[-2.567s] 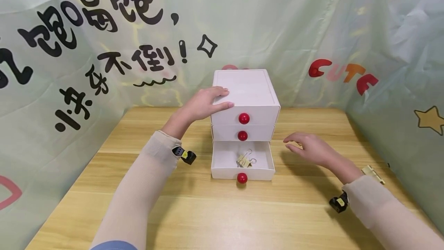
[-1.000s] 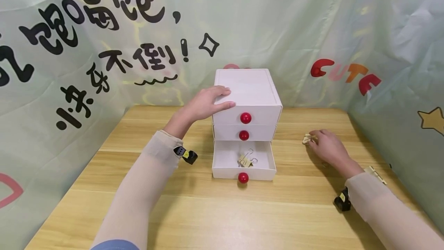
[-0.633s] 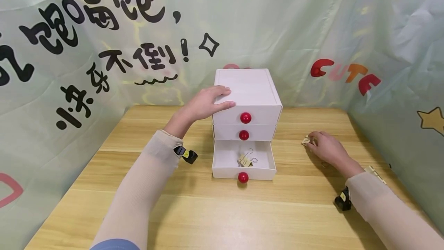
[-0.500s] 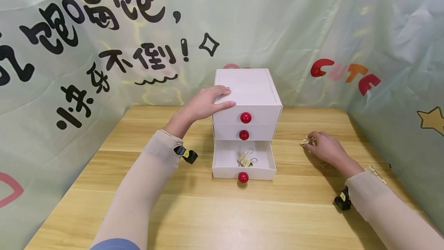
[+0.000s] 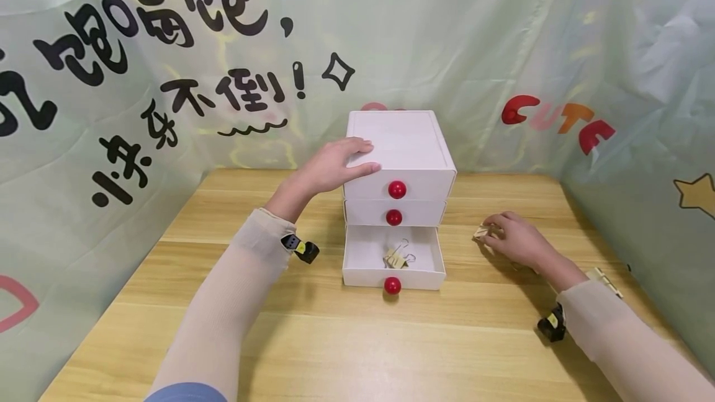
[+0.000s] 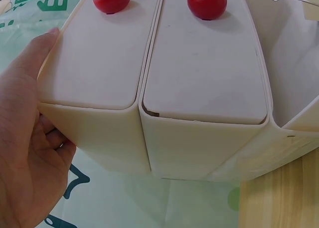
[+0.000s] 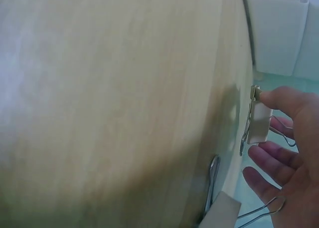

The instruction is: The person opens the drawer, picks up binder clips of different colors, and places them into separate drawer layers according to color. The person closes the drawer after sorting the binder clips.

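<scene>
In the head view, my left hand (image 5: 334, 165) rests on the left edge of a white drawer cabinet (image 5: 399, 141) with red knobs. Its fingers lie over the top, the thumb along the front edge. The bottom drawer (image 5: 357, 259) is pulled out; pale yellow binder clips (image 5: 395, 258) lie in it, their number unclear. Right of the cabinet, my right hand (image 5: 516, 241) pinches another binder clip (image 7: 259, 120) between thumb and fingers, low over the table. Below that hand in the right wrist view lies a further binder clip (image 7: 222, 211), largely cut off by the frame.
One more binder clip (image 5: 604, 281) lies by the right sleeve, partly hidden. The wooden table (image 5: 357, 340) runs back to a printed cloth (image 5: 436, 36) that also hangs along both sides. The upper two drawers (image 6: 209, 68) are closed.
Empty-handed beside the cabinet at first, my right hand moved right to a binder clip, took hold of it, and has shifted slightly left with it. The left hand stays put.
</scene>
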The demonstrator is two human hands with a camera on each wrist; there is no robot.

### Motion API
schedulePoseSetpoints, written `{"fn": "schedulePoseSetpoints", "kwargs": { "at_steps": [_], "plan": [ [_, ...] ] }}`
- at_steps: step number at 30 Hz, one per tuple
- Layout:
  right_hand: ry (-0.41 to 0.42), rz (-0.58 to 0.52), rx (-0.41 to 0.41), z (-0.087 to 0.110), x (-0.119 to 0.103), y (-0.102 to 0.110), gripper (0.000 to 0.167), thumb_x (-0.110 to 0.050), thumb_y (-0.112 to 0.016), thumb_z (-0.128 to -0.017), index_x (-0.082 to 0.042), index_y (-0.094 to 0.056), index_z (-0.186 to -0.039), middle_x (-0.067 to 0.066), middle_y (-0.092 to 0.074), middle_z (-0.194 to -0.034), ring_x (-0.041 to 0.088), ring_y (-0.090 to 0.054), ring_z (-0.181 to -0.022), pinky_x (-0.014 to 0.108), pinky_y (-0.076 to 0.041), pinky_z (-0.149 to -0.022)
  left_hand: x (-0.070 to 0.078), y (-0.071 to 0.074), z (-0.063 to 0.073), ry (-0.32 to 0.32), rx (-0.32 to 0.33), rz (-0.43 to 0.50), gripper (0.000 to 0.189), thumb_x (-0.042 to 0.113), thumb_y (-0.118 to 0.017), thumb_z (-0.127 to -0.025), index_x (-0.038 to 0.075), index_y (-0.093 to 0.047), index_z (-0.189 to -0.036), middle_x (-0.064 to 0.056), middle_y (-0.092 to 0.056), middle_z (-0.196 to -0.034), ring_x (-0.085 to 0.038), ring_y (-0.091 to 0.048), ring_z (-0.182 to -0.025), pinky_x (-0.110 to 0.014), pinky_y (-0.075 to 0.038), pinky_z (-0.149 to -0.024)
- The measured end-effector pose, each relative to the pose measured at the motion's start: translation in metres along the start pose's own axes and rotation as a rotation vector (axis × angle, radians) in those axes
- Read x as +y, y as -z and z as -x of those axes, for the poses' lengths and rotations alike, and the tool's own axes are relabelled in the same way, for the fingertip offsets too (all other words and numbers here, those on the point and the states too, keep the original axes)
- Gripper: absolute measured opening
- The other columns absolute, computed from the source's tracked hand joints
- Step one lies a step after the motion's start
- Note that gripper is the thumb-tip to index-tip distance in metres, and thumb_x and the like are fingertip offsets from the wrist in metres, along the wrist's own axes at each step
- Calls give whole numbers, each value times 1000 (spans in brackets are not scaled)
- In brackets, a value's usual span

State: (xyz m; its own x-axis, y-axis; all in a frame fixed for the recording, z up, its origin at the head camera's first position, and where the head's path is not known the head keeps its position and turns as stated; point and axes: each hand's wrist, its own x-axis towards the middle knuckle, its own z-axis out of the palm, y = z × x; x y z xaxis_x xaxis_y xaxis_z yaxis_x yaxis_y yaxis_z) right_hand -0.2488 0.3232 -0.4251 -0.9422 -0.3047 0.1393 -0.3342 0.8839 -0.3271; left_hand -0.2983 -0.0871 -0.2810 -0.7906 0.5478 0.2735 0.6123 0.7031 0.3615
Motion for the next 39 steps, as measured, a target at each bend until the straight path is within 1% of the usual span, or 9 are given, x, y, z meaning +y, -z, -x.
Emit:
{"fn": "schedulePoseSetpoints", "kwargs": {
  "at_steps": [6, 12, 14, 21, 29, 35, 39],
  "plan": [
    [38, -38, 22, 2, -6, 2, 39, -32, -66, -94, -3, -63, -121, 20, -56, -119, 39, -57, -106, 59, -46, -85, 0, -1, -1, -2, 8, -4, 63, 54, -57, -94, 9, -56, -139, -4, -51, -144, -21, -36, -139, -34, -25, -115],
    [72, -53, 45, 6, -18, 4, 36, -32, -67, -94, -7, -65, -119, 14, -59, -116, 34, -59, -104, 56, -47, -84, 0, -2, -1, 8, 1, -13, 64, 55, -56, -94, 11, -55, -139, -3, -50, -145, -20, -35, -140, -33, -25, -115],
    [96, -57, 57, 7, -22, 5, 35, -31, -68, -93, -8, -65, -118, 13, -59, -116, 33, -59, -104, 55, -48, -84, 0, -2, -1, 7, 3, -13, 63, 55, -56, -94, 10, -55, -139, -4, -50, -145, -20, -35, -140, -33, -25, -115],
    [231, -51, 95, 9, -34, 6, 31, -28, -72, -90, -10, -66, -115, 7, -60, -113, 28, -61, -101, 49, -51, -82, 1, -1, 0, 6, -1, -14, 63, 54, -57, -94, 10, -55, -139, -4, -50, -145, -20, -35, -140, -33, -24, -115],
    [300, -60, 95, 8, -48, 14, 28, -29, -72, -91, -14, -66, -114, 2, -60, -113, 23, -61, -100, 47, -52, -81, 1, -2, -1, 8, -1, -14, 63, 54, -56, -94, 10, -55, -139, -4, -50, -145, -20, -35, -140, -34, -25, -115],
    [360, -85, 115, 7, -60, 18, 28, -21, -77, -86, -14, -67, -112, -1, -61, -112, 20, -61, -98, 44, -52, -81, 1, -1, -1, 1, 7, -16, 63, 54, -56, -94, 10, -55, -139, -5, -49, -145, -21, -35, -140, -34, -24, -115],
    [396, -92, 133, 7, -68, 18, 29, -20, -78, -84, -14, -68, -111, -2, -62, -111, 18, -62, -97, 42, -53, -80, 1, -2, 0, 9, 6, -14, 63, 54, -56, -94, 10, -55, -140, -5, -49, -145, -21, -35, -140, -34, -25, -115]
  ]
}}
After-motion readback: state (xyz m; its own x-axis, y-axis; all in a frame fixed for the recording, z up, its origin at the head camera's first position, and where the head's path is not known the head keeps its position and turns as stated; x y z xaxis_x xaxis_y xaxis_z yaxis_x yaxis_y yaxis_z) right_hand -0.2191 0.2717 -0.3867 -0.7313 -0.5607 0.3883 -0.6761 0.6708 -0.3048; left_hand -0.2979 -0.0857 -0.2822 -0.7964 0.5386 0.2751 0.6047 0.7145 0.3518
